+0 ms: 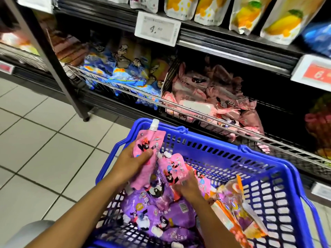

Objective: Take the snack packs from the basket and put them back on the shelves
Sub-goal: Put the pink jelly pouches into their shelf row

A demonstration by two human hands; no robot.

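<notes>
Both hands work inside the blue basket, which fills the 5 o'clock part of the view. At 12 o'clock runs the dark shelf unit, its wire-fronted bin holding pink packs at centre and blue packs toward 10 o'clock. Purple packs lie heaped on the basket floor at 6 o'clock, orange packs beside them toward 4 o'clock. Left hand grips a pink spouted pouch, fingers curled round it, cap upward. Right hand curls its fingers round a second pink pouch just beside the first. A white price tag hangs at 12 o'clock.
</notes>
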